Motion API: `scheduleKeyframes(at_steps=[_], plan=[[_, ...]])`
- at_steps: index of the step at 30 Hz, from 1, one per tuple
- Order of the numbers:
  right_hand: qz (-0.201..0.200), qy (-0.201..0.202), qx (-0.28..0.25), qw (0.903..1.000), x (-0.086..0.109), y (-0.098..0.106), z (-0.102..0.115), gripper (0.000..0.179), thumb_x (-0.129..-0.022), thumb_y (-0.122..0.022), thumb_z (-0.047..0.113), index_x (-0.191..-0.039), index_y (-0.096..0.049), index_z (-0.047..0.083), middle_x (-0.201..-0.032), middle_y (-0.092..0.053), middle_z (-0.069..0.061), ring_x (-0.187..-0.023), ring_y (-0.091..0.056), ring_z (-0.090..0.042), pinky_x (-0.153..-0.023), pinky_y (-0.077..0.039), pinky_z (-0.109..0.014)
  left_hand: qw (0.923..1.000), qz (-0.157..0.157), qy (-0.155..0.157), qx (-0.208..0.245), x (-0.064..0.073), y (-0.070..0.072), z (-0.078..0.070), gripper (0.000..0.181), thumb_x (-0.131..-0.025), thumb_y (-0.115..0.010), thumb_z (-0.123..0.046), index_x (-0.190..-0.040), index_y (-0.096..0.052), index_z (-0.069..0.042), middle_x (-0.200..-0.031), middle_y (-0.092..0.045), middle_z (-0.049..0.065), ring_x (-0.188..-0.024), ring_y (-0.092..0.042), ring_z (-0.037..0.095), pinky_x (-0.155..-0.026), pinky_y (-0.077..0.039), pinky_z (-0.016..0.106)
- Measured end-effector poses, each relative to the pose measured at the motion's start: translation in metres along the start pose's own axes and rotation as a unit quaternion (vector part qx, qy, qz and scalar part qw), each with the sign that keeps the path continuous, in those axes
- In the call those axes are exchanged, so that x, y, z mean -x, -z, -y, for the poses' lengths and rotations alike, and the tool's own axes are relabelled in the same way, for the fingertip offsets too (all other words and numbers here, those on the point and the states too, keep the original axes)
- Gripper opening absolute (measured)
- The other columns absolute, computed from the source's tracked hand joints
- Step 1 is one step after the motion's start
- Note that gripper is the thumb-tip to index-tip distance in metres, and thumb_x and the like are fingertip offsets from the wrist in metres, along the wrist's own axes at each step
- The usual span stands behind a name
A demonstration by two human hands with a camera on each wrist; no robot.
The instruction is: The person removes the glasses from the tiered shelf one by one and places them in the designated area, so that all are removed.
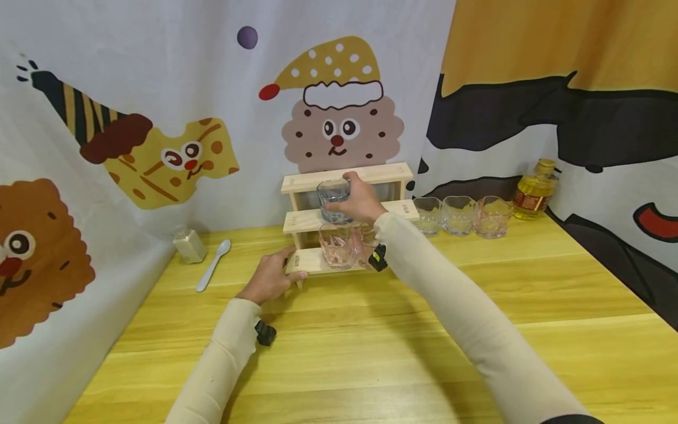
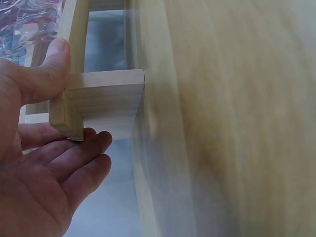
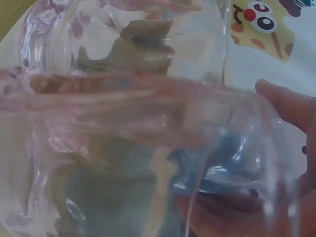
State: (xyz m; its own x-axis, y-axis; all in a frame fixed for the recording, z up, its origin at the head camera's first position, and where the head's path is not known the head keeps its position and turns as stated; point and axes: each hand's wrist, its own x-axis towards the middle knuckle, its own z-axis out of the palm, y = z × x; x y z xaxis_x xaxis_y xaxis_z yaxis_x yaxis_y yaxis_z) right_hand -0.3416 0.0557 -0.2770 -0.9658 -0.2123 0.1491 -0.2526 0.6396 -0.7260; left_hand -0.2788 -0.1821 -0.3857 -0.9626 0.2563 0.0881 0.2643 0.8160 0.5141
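Note:
A three-step wooden rack stands against the back curtain. My right hand holds a bluish glass cup at the left part of the middle step; whether its base touches the wood I cannot tell. In the right wrist view the blue cup appears through clear pinkish glass. My left hand grips the left end of the bottom step, the thumb above and the fingers below the wood. On that step sits a pink glass cup, with a second pink cup partly hidden by my right wrist.
Two clear cups and a pinkish cup stand in a row right of the rack, beside an oil bottle. Left of it are a small jar and a white spoon. Patterned curtain borders the wooden table.

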Motion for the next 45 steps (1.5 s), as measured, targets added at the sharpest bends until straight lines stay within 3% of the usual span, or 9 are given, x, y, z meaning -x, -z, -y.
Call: scheduleKeyframes(at_steps=[15, 23, 28, 33, 43, 45], plan=[[-0.054, -0.008, -0.02, 0.9983, -0.001, -0.011, -0.003, 0.092, -0.082, -0.084, 0.035, -0.154, -0.033, 0.009, -0.141, -0.055, -0.02, -0.128, -0.055, -0.036, -0.106, -0.05, -0.049, 1.0, 0.002, 0.003, 0.008, -0.002, -0.002, 0.001, 0.073, -0.093, -0.072, -0.034, -0.152, -0.042, -0.003, -0.137, -0.061, 0.025, -0.122, -0.063, 0.037, -0.099, -0.055, 0.051], [-0.078, 0.01, -0.007, 0.9969, 0.001, -0.004, -0.001, 0.093, -0.081, -0.085, 0.038, -0.153, -0.034, 0.008, -0.138, -0.057, -0.019, -0.121, -0.059, -0.035, -0.103, -0.052, -0.048, 1.0, 0.0, 0.0, 0.009, -0.004, -0.001, -0.001, 0.073, -0.093, -0.072, -0.034, -0.152, -0.042, -0.002, -0.143, -0.057, 0.024, -0.126, -0.061, 0.038, -0.102, -0.053, 0.052], [-0.088, 0.024, -0.02, 0.9956, 0.007, 0.013, 0.002, 0.089, -0.081, -0.085, 0.037, -0.151, -0.038, 0.01, -0.125, -0.059, -0.017, -0.11, -0.059, -0.032, -0.094, -0.054, -0.047, 1.0, 0.003, 0.0, 0.007, -0.004, -0.002, -0.001, 0.073, -0.094, -0.071, -0.034, -0.152, -0.041, -0.002, -0.141, -0.059, 0.024, -0.124, -0.062, 0.038, -0.101, -0.054, 0.051], [-0.089, 0.03, -0.015, 0.9955, 0.02, 0.039, 0.0, 0.089, -0.082, -0.083, 0.04, -0.153, -0.037, 0.012, -0.13, -0.058, -0.017, -0.113, -0.059, -0.032, -0.095, -0.053, -0.049, 0.9999, 0.0, -0.002, 0.01, -0.003, -0.003, 0.0, 0.072, -0.094, -0.071, -0.032, -0.152, -0.041, -0.001, -0.138, -0.061, 0.024, -0.119, -0.065, 0.037, -0.098, -0.055, 0.05], [-0.101, 0.034, 0.016, 0.9942, 0.068, 0.088, -0.04, 0.091, -0.086, -0.079, 0.042, -0.157, -0.032, 0.013, -0.146, -0.051, -0.019, -0.126, -0.054, -0.039, -0.104, -0.045, -0.059, 1.0, 0.003, 0.002, 0.002, -0.002, -0.003, -0.001, 0.071, -0.095, -0.071, -0.033, -0.151, -0.041, -0.002, -0.136, -0.062, 0.024, -0.116, -0.066, 0.036, -0.096, -0.056, 0.05], [-0.106, 0.032, 0.026, 0.9935, 0.076, 0.095, -0.047, 0.09, -0.086, -0.079, 0.043, -0.157, -0.033, 0.014, -0.142, -0.053, -0.02, -0.12, -0.056, -0.039, -0.099, -0.047, -0.058, 1.0, -0.001, 0.0, 0.002, -0.001, -0.002, 0.0, 0.071, -0.095, -0.071, -0.033, -0.151, -0.042, -0.001, -0.134, -0.063, 0.025, -0.114, -0.067, 0.036, -0.095, -0.056, 0.049]])
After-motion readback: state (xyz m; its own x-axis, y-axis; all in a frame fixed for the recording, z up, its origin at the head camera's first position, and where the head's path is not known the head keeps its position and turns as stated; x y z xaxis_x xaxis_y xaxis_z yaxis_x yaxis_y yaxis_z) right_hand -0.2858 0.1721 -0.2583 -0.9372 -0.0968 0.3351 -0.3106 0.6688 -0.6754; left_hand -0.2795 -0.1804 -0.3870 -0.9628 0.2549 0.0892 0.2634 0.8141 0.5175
